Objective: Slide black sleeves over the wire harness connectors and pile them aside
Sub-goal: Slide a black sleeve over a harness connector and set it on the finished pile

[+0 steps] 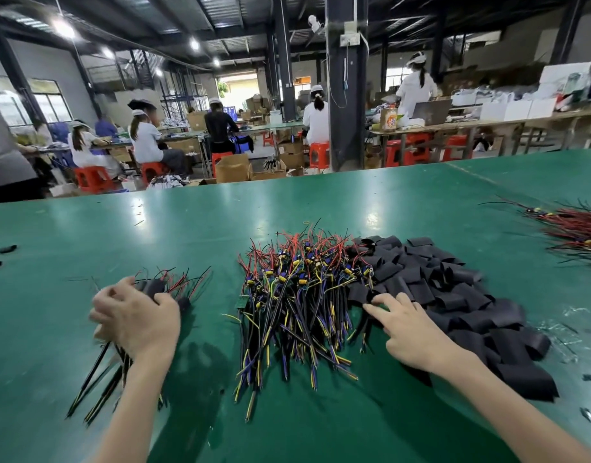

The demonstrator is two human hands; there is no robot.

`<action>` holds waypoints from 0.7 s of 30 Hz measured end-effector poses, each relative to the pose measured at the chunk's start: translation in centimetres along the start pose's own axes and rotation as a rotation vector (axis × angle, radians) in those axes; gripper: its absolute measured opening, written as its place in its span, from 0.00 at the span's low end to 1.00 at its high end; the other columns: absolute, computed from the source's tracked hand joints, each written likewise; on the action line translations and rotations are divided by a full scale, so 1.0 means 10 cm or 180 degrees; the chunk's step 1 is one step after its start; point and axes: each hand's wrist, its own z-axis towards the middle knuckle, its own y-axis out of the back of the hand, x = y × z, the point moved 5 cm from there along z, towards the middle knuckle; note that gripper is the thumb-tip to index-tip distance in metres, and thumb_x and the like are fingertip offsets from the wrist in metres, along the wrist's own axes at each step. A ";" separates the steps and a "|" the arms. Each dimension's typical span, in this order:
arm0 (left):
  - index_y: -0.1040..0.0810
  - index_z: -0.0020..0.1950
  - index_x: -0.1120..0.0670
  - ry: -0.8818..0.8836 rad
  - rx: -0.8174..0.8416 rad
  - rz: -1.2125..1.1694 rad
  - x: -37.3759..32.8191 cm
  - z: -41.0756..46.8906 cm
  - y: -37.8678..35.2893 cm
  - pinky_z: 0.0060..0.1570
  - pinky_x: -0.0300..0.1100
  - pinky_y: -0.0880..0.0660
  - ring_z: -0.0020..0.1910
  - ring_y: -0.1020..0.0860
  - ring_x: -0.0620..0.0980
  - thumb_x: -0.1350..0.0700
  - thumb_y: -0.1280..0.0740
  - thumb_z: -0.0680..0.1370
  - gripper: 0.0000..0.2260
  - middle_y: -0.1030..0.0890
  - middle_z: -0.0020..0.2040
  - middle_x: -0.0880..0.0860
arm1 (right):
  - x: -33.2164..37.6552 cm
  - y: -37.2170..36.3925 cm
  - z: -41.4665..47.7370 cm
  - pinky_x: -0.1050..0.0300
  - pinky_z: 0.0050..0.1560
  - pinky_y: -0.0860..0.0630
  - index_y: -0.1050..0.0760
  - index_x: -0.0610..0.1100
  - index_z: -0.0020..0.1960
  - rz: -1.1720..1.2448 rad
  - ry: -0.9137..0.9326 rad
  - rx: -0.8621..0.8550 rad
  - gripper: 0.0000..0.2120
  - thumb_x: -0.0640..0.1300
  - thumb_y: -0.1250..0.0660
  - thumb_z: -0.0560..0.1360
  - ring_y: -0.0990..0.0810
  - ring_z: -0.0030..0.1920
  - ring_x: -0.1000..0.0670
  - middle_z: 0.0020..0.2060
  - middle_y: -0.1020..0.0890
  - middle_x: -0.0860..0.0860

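Observation:
A heap of unsleeved wire harnesses (297, 289) with red, black, blue and yellow leads lies in the middle of the green table (220, 208). To its right spreads a pile of flat black sleeves (454, 295). My right hand (411, 329) rests on the near left edge of that pile, fingers stretched toward a sleeve. At the left, my left hand (137, 315) grips a bundle of sleeved harnesses (157, 289); their black sleeves and red leads stick out above my fingers, and dark leads trail below my wrist.
Another bundle of red and black wires (571, 232) lies at the far right. Two loose black pieces (0, 255) sit at the left edge. Small offcuts (587, 379) dot the table at the right. Seated workers, red stools and cartons fill the floor beyond the table.

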 end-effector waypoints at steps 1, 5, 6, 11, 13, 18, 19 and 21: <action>0.27 0.60 0.61 -0.0267 0.0023 -0.0083 -0.13 -0.07 -0.02 0.57 0.57 0.36 0.60 0.34 0.63 0.61 0.33 0.72 0.17 0.31 0.61 0.65 | 0.01 0.01 0.00 0.54 0.63 0.40 0.43 0.50 0.75 -0.0011 0.0039 -0.0040 0.30 0.37 0.43 0.74 0.39 0.64 0.47 0.69 0.38 0.51; 0.21 0.53 0.58 -0.1413 0.1303 -0.0710 -0.75 -0.50 -0.37 0.57 0.52 0.28 0.52 0.23 0.57 0.61 0.33 0.75 0.08 0.20 0.51 0.57 | 0.01 0.06 0.00 0.55 0.59 0.37 0.37 0.50 0.71 0.0064 0.0091 -0.0283 0.19 0.49 0.42 0.80 0.35 0.61 0.49 0.61 0.32 0.52; 0.21 0.53 0.56 -0.1541 0.1601 -0.0720 -0.87 -0.61 -0.46 0.56 0.51 0.26 0.50 0.22 0.54 0.60 0.34 0.76 0.07 0.19 0.50 0.55 | 0.02 0.08 -0.01 0.55 0.59 0.37 0.36 0.50 0.69 0.0093 0.0076 -0.0312 0.19 0.53 0.42 0.80 0.35 0.61 0.49 0.59 0.31 0.53; 0.21 0.57 0.53 -0.1855 0.1923 0.0198 -1.24 -0.75 -0.79 0.59 0.48 0.30 0.56 0.24 0.53 0.51 0.37 0.79 0.11 0.19 0.54 0.52 | 0.02 0.09 -0.05 0.55 0.61 0.38 0.33 0.48 0.63 -0.0140 0.0024 -0.0333 0.21 0.62 0.47 0.79 0.36 0.60 0.49 0.56 0.32 0.51; 0.19 0.55 0.53 -0.1924 0.1889 0.0493 -1.30 -0.73 -0.84 0.59 0.48 0.32 0.57 0.24 0.54 0.49 0.36 0.79 0.11 0.18 0.53 0.52 | 0.05 0.10 -0.07 0.55 0.61 0.39 0.33 0.48 0.62 -0.0244 0.0045 -0.0458 0.21 0.61 0.49 0.79 0.36 0.59 0.48 0.56 0.33 0.51; 0.18 0.50 0.60 -0.1337 0.2213 0.0128 -1.34 -0.62 -0.83 0.54 0.47 0.26 0.51 0.21 0.57 0.52 0.34 0.78 0.11 0.17 0.48 0.57 | 0.07 0.23 -0.10 0.56 0.60 0.38 0.32 0.49 0.62 -0.0192 -0.0035 -0.0985 0.19 0.60 0.49 0.80 0.34 0.58 0.49 0.56 0.31 0.52; 0.18 0.50 0.60 -0.1221 0.2223 -0.0014 -1.35 -0.58 -0.80 0.54 0.46 0.26 0.51 0.21 0.57 0.54 0.34 0.78 0.11 0.17 0.47 0.58 | 0.07 0.26 -0.11 0.56 0.60 0.37 0.31 0.49 0.62 -0.0144 -0.0068 -0.1081 0.19 0.60 0.48 0.79 0.33 0.58 0.49 0.55 0.30 0.52; 0.18 0.53 0.59 -0.1111 0.2121 -0.0296 -1.39 -0.47 -0.69 0.55 0.45 0.27 0.53 0.21 0.56 0.56 0.35 0.78 0.09 0.17 0.51 0.58 | 0.07 0.33 -0.14 0.55 0.57 0.33 0.29 0.47 0.61 -0.0011 -0.0106 -0.1244 0.19 0.58 0.45 0.79 0.30 0.56 0.48 0.54 0.28 0.51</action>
